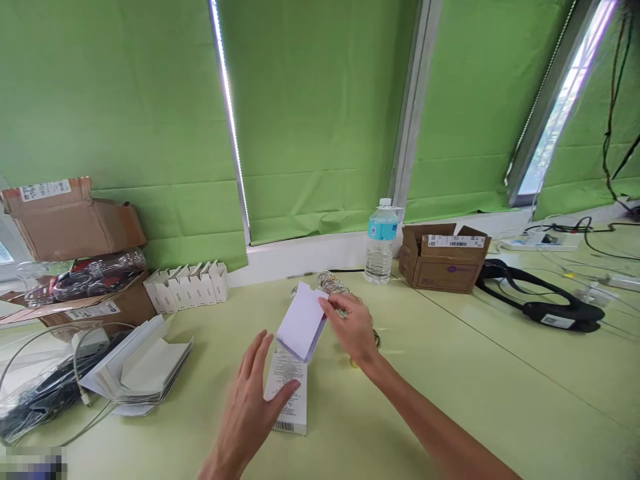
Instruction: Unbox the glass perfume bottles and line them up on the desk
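Observation:
A folded white paper piece [301,325] is pinched at its upper right edge by my right hand [353,327]. It hangs tilted over the far end of a flat white box [295,393], whose printed face and barcode point up. My left hand [255,390] is beside that box with fingers apart, the thumb over its printed face; whether the thumb touches it I cannot tell. Behind my right hand lie several shiny coiled items [330,281], partly hidden by the hand and the paper.
Stacked folded white cartons [150,373] and bagged cables [55,380] lie at left. Several small white boxes [187,288] stand in a row near brown boxes [75,227]. A water bottle [381,243], an open brown carton [445,263] and a black headband device [555,313] are at right.

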`<move>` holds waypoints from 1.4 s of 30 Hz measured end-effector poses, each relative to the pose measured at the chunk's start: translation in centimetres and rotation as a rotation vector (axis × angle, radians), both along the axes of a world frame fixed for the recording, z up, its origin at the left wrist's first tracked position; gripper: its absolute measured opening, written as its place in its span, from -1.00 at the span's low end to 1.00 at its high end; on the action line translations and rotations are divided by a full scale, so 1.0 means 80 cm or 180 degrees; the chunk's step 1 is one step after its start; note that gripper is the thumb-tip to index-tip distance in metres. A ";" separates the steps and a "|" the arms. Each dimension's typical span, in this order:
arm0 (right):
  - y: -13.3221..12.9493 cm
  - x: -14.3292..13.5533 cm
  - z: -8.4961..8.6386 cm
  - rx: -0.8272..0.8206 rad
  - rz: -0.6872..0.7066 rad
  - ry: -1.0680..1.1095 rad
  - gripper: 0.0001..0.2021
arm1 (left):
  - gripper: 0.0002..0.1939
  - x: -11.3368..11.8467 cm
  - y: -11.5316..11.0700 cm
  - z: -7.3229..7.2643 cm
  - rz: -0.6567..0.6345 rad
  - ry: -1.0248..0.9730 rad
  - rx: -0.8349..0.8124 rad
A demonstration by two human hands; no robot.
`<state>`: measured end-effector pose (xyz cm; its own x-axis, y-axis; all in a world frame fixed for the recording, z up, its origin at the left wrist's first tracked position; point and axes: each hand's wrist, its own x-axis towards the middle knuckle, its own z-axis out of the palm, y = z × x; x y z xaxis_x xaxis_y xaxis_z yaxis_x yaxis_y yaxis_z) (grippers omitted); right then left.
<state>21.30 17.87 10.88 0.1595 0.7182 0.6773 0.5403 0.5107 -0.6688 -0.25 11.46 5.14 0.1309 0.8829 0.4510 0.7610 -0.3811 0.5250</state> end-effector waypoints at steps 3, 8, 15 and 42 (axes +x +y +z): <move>-0.015 -0.018 0.000 0.0113 0.0185 -0.0311 -0.74 | -0.26 0.012 -0.009 0.002 -0.0085 0.0003 0.0179; -0.040 -0.038 0.008 -0.0363 0.0775 -0.0138 -0.72 | -0.21 0.011 -0.007 0.000 0.0211 -0.0225 0.0282; -0.050 -0.047 0.013 -0.1402 0.1446 0.0678 -0.62 | -0.05 0.009 -0.003 -0.006 0.0331 0.0104 0.0621; -0.014 -0.058 -0.055 -0.1923 0.1675 0.0837 -0.54 | -0.14 -0.030 0.018 0.028 0.0517 -0.3114 -0.0115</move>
<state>16.63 16.76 6.52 -0.1988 0.9700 0.1403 0.1204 0.1662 -0.9787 -2.64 12.90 7.39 -0.4083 0.8725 0.2684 0.0277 -0.2820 0.9590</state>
